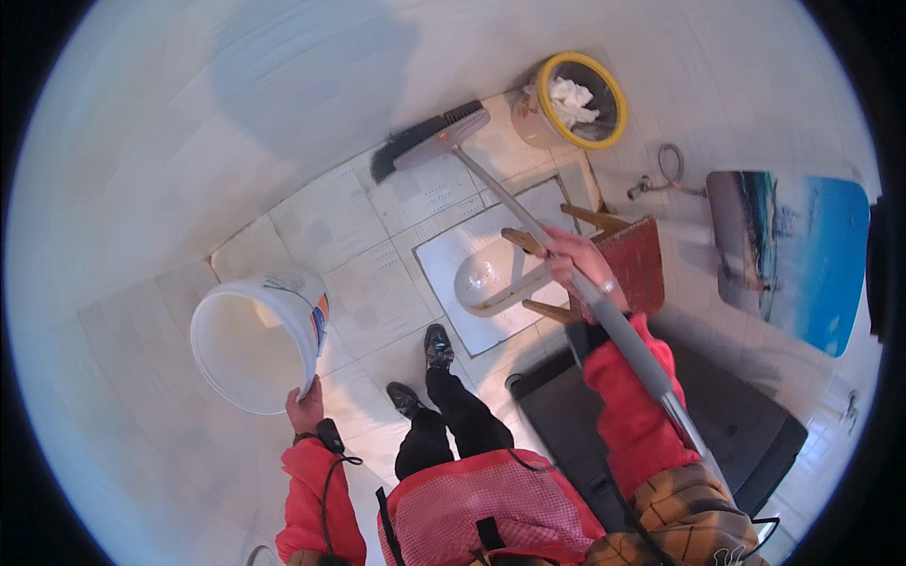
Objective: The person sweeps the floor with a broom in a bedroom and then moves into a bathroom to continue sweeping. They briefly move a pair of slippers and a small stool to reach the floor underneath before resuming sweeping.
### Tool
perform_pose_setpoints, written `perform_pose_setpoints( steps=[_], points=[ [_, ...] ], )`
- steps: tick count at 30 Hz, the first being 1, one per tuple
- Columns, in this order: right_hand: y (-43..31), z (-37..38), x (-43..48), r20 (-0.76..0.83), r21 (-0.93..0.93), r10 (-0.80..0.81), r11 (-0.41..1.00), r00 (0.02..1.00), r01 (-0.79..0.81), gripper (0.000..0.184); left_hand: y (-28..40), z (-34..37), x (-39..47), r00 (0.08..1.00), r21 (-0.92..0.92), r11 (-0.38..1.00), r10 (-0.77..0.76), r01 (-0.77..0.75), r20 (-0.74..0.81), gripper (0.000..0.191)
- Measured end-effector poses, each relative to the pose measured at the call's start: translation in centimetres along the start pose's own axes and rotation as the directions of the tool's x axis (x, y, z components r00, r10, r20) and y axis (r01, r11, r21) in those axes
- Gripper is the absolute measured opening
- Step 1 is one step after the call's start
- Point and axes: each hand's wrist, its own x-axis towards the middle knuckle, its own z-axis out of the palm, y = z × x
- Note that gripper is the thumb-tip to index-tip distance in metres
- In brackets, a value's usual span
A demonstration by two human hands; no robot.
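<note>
My right hand [579, 262] is closed around the metal pole [502, 192] of a long-handled floor broom. Its wide head [444, 138], with dark bristles, lies at the foot of the far wall. A grey foam grip [630, 347] covers part of the pole below my wrist. My left hand [306, 407] grasps the rim of a large white plastic bucket [200, 354]. The bucket is tilted with its mouth towards me, and it looks empty apart from a pale shade inside. Printed writing and an orange and blue label mark its side.
A white squat toilet [453, 311] is set in the tiled floor [354, 283]. Over its right end stands a small wooden stool [640, 265] with a red seat. A yellow-rimmed waste bin [541, 92] holds crumpled white paper. A blue-pictured cistern [793, 255] hangs on the right wall above a large black container [708, 410].
</note>
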Motion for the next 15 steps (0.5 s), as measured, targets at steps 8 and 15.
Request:
perform_pose_setpoints(
  steps=[8,15],
  points=[
    [8.3,-1.5,-9.1,0.039,0.58,0.305,0.768,0.952,-0.27,0.03,-5.3,5.9,-5.0,0.976,0.212,0.956,-0.179,0.203,-0.127,0.038],
    [4.1,1.7,-19.0,-0.032,0.574,0.391,0.76,0.92,-0.304,0.046,-8.1,14.9,-7.8,0.963,0.439,0.874,-0.262,0.209,0.062,0.033]
  ],
)
